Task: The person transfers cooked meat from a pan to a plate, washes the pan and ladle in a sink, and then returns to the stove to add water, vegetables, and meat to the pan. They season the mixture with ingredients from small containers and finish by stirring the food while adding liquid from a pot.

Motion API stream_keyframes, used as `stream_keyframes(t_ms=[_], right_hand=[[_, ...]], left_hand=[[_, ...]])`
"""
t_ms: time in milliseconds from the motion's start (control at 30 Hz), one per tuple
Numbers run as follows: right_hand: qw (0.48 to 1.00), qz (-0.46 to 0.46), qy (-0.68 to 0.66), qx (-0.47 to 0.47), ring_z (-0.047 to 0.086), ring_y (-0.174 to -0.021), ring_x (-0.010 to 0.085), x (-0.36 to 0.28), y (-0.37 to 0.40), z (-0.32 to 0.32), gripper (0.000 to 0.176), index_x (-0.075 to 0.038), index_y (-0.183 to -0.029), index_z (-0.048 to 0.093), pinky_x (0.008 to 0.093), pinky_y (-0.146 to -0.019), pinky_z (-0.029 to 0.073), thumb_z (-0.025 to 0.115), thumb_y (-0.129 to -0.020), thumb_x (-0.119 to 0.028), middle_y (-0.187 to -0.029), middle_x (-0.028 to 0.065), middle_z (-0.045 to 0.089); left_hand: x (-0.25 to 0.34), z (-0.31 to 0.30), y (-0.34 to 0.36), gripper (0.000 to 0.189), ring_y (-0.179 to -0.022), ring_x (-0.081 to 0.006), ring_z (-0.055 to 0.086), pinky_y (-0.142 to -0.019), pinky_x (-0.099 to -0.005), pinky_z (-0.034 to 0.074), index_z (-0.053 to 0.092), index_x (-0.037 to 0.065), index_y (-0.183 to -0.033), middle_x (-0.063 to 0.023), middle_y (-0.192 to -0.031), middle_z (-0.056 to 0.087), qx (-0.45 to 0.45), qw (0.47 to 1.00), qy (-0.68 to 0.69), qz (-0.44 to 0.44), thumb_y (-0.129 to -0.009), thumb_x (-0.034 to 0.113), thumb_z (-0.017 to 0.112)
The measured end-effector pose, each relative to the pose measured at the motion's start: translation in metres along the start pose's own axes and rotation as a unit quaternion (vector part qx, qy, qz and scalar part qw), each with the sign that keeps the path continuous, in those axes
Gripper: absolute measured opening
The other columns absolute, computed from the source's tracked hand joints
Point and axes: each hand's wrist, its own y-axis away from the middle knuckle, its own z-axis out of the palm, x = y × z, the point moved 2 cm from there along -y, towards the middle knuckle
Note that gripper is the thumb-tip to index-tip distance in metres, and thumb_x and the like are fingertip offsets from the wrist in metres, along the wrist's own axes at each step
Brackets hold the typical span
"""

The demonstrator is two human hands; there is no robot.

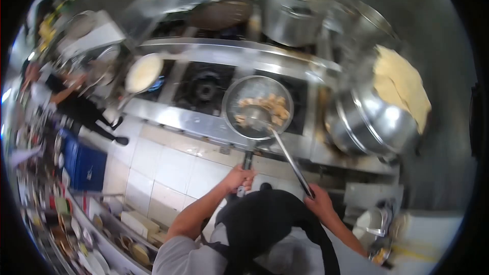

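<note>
A steel frying pan [230, 103] sits on the stove burner with pieces of browned food [272, 107] in it. My left hand [239, 177] grips the pan's dark handle [247, 162] at the stove's front edge. My right hand [320, 201] holds the end of a long metal ladle [288, 158], whose bowl rests in the pan among the food.
An unlit burner [204, 87] lies left of the pan. A second pan with pale batter [144, 72] stands further left. A big steel pot [293, 7] is behind, large steel bowls [369, 119] to the right. A person in dark clothes [76, 104] stands far left by a crowded counter [76, 224].
</note>
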Motion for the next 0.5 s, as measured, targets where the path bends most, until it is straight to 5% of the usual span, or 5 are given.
stream_keyframes(t_ms=[67, 133, 300, 500], right_hand=[[0.998, -0.064, -0.005, 0.015, 0.059, -0.068, 0.0318, -0.005, -0.009, 0.009, 0.031, -0.003, -0.104, 0.059, 0.0402, -0.069, 0.048, 0.06, -0.075, -0.014, -0.076, 0.0153, 0.059], [0.992, -0.128, 0.007, -0.014, 0.057, -0.063, 0.0267, -0.028, -0.031, 0.017, 0.028, -0.002, -0.1, 0.059, 0.0378, -0.065, 0.047, 0.061, -0.074, -0.012, -0.071, 0.0124, 0.057], [0.993, -0.045, -0.004, -0.106, 0.046, -0.059, 0.0104, -0.124, -0.048, 0.044, 0.016, -0.003, -0.088, 0.056, 0.0286, -0.055, 0.04, 0.058, -0.073, -0.008, -0.066, 0.0033, 0.048], [0.971, -0.147, 0.009, -0.189, 0.045, -0.057, 0.0139, -0.191, -0.074, 0.108, 0.014, -0.002, -0.084, 0.052, 0.0312, -0.055, 0.041, 0.057, -0.074, -0.01, -0.064, 0.006, 0.047]], left_hand=[[0.01, -0.008, 0.024, 0.019, -0.039, -0.0114, 0.041, -0.039, -0.0287, 0.038, 0.045, 0.006, -0.078, -0.0013, -0.051, 0.041, 0.04, 0.998, -0.041, 0.038, -0.088, 0.008, 0.061], [0.011, -0.034, 0.059, 0.024, -0.039, -0.0119, 0.042, -0.04, -0.0283, 0.04, 0.044, 0.007, -0.073, -0.0014, -0.051, 0.041, -0.036, 0.997, -0.041, 0.057, -0.089, 0.01, 0.062], [0.024, -0.056, 0.097, 0.028, -0.04, -0.0093, 0.04, -0.038, -0.0275, 0.036, 0.042, 0.009, -0.071, -0.0009, -0.051, 0.04, -0.003, 0.994, 0.042, 0.105, -0.091, 0.011, 0.061], [-0.022, -0.126, 0.222, 0.024, -0.041, -0.0074, 0.038, -0.037, -0.0244, 0.033, 0.042, 0.011, -0.078, 0.0009, -0.055, 0.04, 0.039, 0.988, 0.075, 0.129, -0.09, 0.011, 0.063]])
